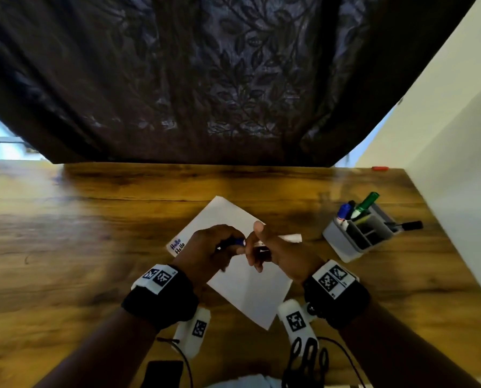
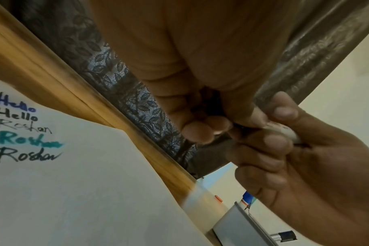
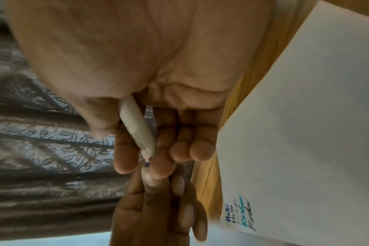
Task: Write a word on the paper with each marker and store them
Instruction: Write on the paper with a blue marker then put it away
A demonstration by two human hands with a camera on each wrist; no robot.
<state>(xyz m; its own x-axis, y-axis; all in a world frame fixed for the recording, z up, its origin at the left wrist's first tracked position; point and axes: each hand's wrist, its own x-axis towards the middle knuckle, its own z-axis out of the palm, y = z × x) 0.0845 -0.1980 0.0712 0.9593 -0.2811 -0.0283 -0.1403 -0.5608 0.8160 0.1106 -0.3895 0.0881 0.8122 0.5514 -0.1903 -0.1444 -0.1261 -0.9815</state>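
Both hands meet above the white paper (image 1: 250, 292) at the middle of the wooden table. My right hand (image 1: 272, 252) grips a white marker (image 1: 291, 238) by its barrel. The right wrist view shows the marker (image 3: 137, 128) with its blue nib bare, pointing at the left hand's fingers. My left hand (image 1: 208, 250) has its fingers curled round a blue cap (image 1: 237, 242) right at the marker's front end. Several words in blue, black and teal are written (image 2: 21, 126) at one corner of the paper (image 2: 84, 191).
A grey desk organizer (image 1: 345, 245) stands at the right, holding a green marker (image 1: 366, 204), a blue marker (image 1: 344, 211) and a black marker (image 1: 409, 226). A dark curtain hangs behind the table. A white wall borders the right side. A black phone (image 1: 163, 373) lies at the near edge.
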